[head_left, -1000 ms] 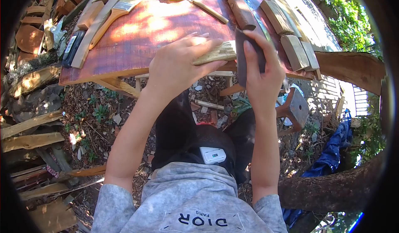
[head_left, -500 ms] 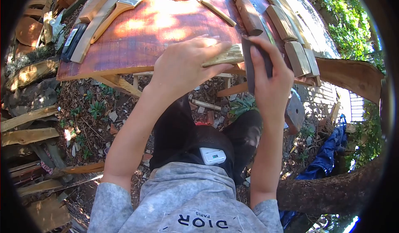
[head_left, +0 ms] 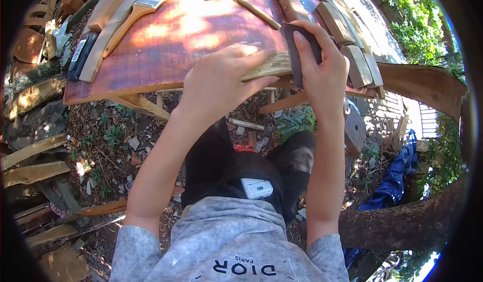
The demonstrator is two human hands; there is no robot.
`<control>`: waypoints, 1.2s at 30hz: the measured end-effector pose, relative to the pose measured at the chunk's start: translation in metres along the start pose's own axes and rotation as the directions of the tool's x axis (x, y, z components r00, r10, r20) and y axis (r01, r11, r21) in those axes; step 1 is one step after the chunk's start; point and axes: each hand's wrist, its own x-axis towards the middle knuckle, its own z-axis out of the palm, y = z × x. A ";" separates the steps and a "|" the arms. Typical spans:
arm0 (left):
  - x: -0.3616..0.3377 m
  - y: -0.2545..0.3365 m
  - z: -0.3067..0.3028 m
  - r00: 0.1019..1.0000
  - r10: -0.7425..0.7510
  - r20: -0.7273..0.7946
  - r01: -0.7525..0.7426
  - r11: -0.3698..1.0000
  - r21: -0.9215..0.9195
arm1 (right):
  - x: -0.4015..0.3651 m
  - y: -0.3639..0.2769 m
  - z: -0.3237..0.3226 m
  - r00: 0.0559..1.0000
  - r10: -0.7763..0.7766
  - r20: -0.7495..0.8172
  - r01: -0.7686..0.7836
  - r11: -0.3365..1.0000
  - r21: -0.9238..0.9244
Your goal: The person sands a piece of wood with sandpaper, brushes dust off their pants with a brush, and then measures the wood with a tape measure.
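My left hand (head_left: 226,75) is closed around a pale piece of wood (head_left: 271,66), gripped between thumb and fingers above the near edge of the table. In my right hand (head_left: 322,65) is a dark grey sheet of sandpaper (head_left: 296,55), pinched between thumb and fingers. The sheet stands against the right end of the wood and hides that end. Beyond my hands, a brush or tool with a thin wooden handle (head_left: 256,13) lies on the reddish table (head_left: 166,55), near a brown wooden block (head_left: 292,5).
A paintbrush (head_left: 128,25), wooden strips (head_left: 108,40) and a black object with a label (head_left: 80,55) lie on the table's left. More wood blocks (head_left: 337,25) line its right side. Stacked planks (head_left: 35,174) stand at left; a thick trunk (head_left: 402,226) crosses at lower right.
My right hand has moved up and slightly left with the sandpaper, along the wood's end. My left hand keeps its hold on the wood, and the view has shifted a little.
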 end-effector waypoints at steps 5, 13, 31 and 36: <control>0.001 -0.002 -0.002 0.999 -0.025 0.037 0.026 0.999 -0.038 | -0.031 0.002 -0.008 0.978 -0.200 -0.057 0.197 0.978 -0.063; -0.002 -0.002 0.000 1.000 -0.019 0.019 0.020 0.998 -0.056 | -0.009 -0.001 0.003 0.996 -0.061 -0.070 0.060 0.998 -0.013; 0.000 -0.008 0.002 0.996 0.091 0.011 -0.090 0.995 -0.046 | -0.019 0.005 0.004 0.943 -0.305 -0.132 0.273 0.938 -0.216; -0.001 0.001 0.001 1.000 -0.021 0.018 0.022 0.996 -0.091 | -0.036 0.004 0.006 0.967 -0.173 -0.186 0.136 0.971 -0.198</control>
